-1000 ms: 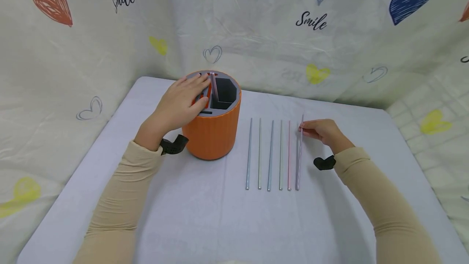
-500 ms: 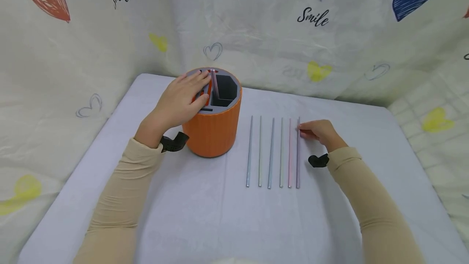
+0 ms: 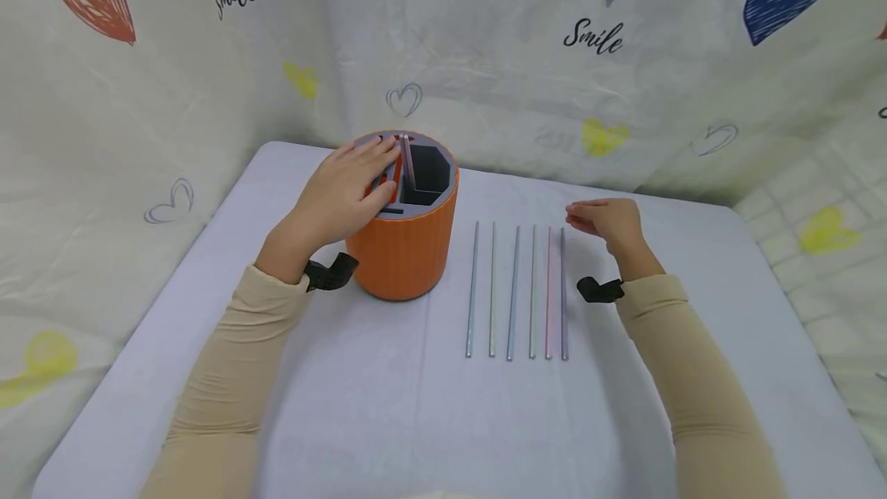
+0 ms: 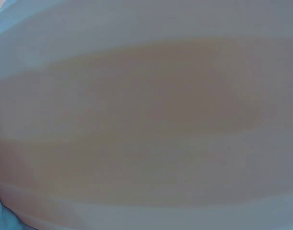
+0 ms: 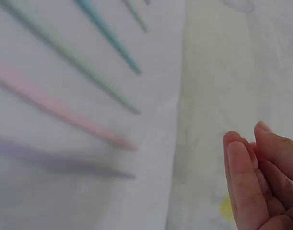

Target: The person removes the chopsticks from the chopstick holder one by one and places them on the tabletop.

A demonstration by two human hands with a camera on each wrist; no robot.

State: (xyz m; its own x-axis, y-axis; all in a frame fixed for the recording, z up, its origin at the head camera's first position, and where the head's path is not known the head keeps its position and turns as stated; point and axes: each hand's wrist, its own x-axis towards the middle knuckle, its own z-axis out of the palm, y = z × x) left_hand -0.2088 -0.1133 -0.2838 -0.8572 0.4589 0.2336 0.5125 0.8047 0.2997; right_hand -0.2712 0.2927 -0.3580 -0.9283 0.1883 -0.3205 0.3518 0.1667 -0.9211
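Observation:
My left hand [image 3: 346, 183] rests on the top of an orange knife-block-style utensil holder [image 3: 402, 260], fingers spread over its grey, slotted lid. A pair of pinkish sticks [image 3: 407, 162] stands in the holder's large dark opening, beside the fingertips. My right hand [image 3: 610, 220] hovers just past the far tip of a purple chopstick [image 3: 564, 295], holding nothing. In the right wrist view, thumb and fingers are loosely gathered, apart from the tapered tips. A pink chopstick [image 3: 548, 295] lies left of the purple one. The left wrist view is filled by a blurred, brownish surface.
Left of the pink chopstick lie more, roughly parallel: a green one [image 3: 533, 291], a blue one [image 3: 513, 295], another green one [image 3: 493, 291] and another blue one [image 3: 472, 291]. A white cloth covers the table [image 3: 416, 422]. Behind its far edge hangs a heart-printed curtain [image 3: 485, 52].
The right hand has laid the purple chopstick down beside the pink one, let go of it and moved away past its far tip. The left hand has stayed on the holder.

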